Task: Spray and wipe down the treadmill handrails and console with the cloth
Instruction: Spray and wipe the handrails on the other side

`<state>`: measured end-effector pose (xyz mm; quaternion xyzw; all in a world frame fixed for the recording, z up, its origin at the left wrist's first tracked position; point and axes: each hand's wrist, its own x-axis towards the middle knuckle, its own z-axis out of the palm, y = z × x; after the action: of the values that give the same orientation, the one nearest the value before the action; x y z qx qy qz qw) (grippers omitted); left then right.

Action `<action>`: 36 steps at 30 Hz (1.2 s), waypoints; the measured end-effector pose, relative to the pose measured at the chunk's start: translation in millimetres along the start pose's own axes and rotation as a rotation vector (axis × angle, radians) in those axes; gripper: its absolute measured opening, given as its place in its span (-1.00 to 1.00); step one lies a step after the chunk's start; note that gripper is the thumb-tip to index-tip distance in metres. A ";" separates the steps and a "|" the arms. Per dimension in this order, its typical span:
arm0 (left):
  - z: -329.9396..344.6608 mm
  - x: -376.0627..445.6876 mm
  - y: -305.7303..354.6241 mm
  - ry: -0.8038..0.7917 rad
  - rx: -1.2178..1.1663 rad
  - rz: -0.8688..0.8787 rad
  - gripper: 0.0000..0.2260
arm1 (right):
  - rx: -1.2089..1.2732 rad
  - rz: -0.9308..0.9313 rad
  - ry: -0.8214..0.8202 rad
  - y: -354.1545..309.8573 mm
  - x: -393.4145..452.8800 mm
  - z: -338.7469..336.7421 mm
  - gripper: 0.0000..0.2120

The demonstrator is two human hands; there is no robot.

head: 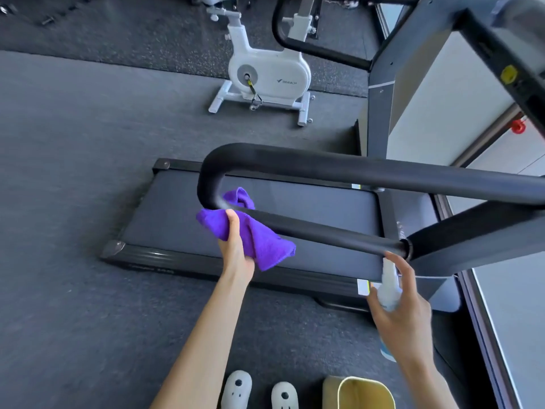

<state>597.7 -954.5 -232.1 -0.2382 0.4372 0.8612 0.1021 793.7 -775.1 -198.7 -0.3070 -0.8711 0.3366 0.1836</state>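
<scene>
Lettering on white exercise bike (268, 72) unreadable

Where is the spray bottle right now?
In the head view, lower right: the small clear plastic spray bottle is gripped by the right hand, just below the black padded handrail.

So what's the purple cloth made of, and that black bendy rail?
The purple cloth looks like soft, fuzzy microfibre: it drapes and bunches in folds. The black curved handrail seems to have a matte foam or rubber cover, probably over a rigid tube; it shows no shine.
</scene>
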 end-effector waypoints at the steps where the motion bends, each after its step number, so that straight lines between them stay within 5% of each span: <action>1: 4.8 6.3 -1.0 0.026 -0.013 0.000 -0.54 | -0.003 0.005 0.003 2.0 -0.1 -0.6 -0.36; 12: 50.6 -20.4 -67.9 0.000 0.035 -0.329 -0.44 | 0.010 0.054 0.037 8.7 8.7 -5.3 -0.35; 20: 7.7 15.6 4.3 0.175 0.005 0.038 -0.63 | 0.071 -0.015 -0.003 -0.8 28.4 2.2 -0.37; 25: 15.8 11.7 -3.6 0.192 -0.004 0.065 -0.69 | 0.106 -0.025 -0.007 0.8 38.0 7.7 -0.36; 36: 101.8 -63.7 -130.8 0.086 0.071 -0.401 -0.53 | 0.096 0.080 0.062 52.2 28.5 -29.7 -0.37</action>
<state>670.4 -792.7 -241.0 -0.3533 0.4150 0.7967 0.2611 809.6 -711.7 -211.0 -0.3426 -0.8348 0.3756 0.2112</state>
